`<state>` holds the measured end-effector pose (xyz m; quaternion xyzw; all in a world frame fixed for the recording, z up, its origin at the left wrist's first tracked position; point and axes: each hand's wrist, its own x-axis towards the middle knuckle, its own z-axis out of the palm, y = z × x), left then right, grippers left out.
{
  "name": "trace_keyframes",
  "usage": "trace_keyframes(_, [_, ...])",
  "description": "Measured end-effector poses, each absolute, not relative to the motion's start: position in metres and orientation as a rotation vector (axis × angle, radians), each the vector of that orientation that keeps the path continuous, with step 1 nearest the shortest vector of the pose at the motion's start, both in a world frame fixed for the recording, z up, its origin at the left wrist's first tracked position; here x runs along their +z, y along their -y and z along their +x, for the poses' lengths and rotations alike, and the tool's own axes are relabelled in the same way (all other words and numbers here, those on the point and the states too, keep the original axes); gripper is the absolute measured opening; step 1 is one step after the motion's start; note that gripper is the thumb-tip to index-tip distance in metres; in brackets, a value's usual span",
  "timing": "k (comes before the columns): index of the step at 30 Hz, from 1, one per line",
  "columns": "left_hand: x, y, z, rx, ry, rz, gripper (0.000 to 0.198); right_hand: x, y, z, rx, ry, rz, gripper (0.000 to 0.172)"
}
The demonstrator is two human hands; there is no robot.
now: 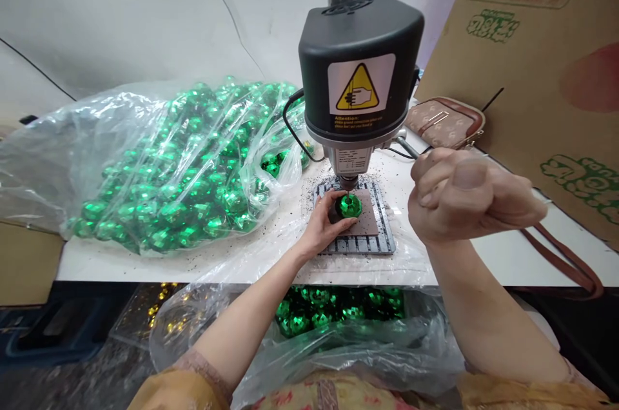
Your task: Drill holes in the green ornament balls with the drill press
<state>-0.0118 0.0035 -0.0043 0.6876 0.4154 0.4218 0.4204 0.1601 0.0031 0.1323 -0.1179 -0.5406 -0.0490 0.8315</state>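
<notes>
A shiny green faceted ball sits under the bit of a black drill press. My left hand is closed around the ball's left side, thumb in front and fingers behind, steadying it on a brownish plate over the slotted metal base. The bit comes down onto the top of the ball; how deep it reaches I cannot tell. On the right, my right hand is wrapped in a fist around the press's feed lever, whose end is hidden inside the fingers.
A large clear bag of green balls lies on the white table at the left. Below the table edge, another plastic bag holds more balls. A patterned pouch and a cardboard box stand at the right. Dark shavings surround the base.
</notes>
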Motion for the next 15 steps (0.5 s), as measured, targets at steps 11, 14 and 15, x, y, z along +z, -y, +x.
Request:
trace_keyframes(11, [-0.005,-0.003,-0.011,1.091,-1.037,1.655,0.054,0.123,-0.004,0.159,-0.143,1.142,-0.278,0.051])
trace_keyframes(14, [-0.004,-0.002,-0.006,1.121,-1.062,1.644,0.054,0.153,-0.001,0.151,-0.079,0.978,-0.43,0.049])
trace_keyframes(15, [-0.003,-0.001,-0.004,1.138,-1.083,1.64,0.054,0.165,-0.001,0.149,-0.006,0.963,-0.492,0.047])
